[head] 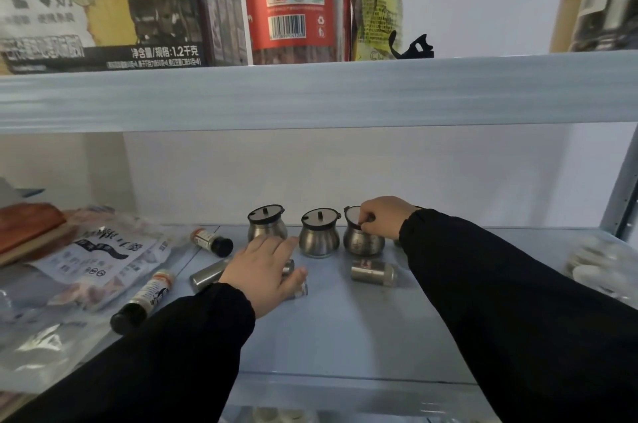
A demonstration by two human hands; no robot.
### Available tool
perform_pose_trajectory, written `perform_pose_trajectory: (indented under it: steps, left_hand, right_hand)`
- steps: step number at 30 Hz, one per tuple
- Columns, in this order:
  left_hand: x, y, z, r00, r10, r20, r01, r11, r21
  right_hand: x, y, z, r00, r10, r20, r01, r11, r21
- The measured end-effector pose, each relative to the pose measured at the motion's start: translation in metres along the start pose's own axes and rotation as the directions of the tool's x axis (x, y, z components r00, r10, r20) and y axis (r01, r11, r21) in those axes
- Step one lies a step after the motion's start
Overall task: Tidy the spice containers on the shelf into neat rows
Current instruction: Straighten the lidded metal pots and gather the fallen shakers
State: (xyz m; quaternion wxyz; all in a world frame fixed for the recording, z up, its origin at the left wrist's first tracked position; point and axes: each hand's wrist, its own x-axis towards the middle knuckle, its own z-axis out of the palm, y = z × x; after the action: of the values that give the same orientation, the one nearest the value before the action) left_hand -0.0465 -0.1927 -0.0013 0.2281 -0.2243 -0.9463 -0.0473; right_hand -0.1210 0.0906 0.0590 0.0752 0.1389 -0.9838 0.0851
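Observation:
Three round steel spice pots stand in a row at the back of the shelf (345, 336): left pot (266, 224), middle pot (318, 232), right pot (362, 241). My right hand (385, 217) grips the lid of the right pot. My left hand (264, 270) lies spread over a steel shaker (207, 275) that lies on its side, with its fingers near a small clear jar (299, 289). Another steel shaker (372, 271) lies on its side in front of the right pot. Two dark-capped bottles lie at left, a small one (211, 241) and a longer one (143, 300).
Plastic food packets (93, 260) are piled at the shelf's left end, and a clear bag (604, 267) sits at the right end. The upper shelf edge (310, 94) hangs low overhead and carries boxes and bags. A metal upright (621, 201) bounds the right side.

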Motion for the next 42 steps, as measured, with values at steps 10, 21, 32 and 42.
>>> perform_pose_trajectory:
  steps: [10, 21, 32, 42]
  left_hand:
    - [-0.006, 0.0, -0.005, 1.0, 0.005, -0.001, -0.005, 1.0, -0.023]
    - [-0.016, -0.009, -0.015, 1.0, 0.012, -0.024, -0.013, 0.998, -0.061]
    - [-0.033, -0.029, -0.024, 0.998, 0.05, -0.026, -0.053, 0.994, -0.091]
    - [-0.056, -0.053, -0.033, 0.997, 0.046, -0.055, -0.051, 0.995, -0.091]
  right_hand:
    - [-0.008, -0.003, 0.002, 0.999, 0.041, -0.006, -0.041, 0.999, -0.003]
    - [-0.014, -0.01, -0.002, 0.994, 0.106, 0.031, -0.104, 0.993, -0.049]
    - [0.0, -0.084, -0.006, 0.997, 0.079, 0.017, -0.08, 0.992, 0.097]
    - [0.012, -0.104, 0.021, 0.989, 0.135, 0.068, -0.132, 0.99, -0.049]
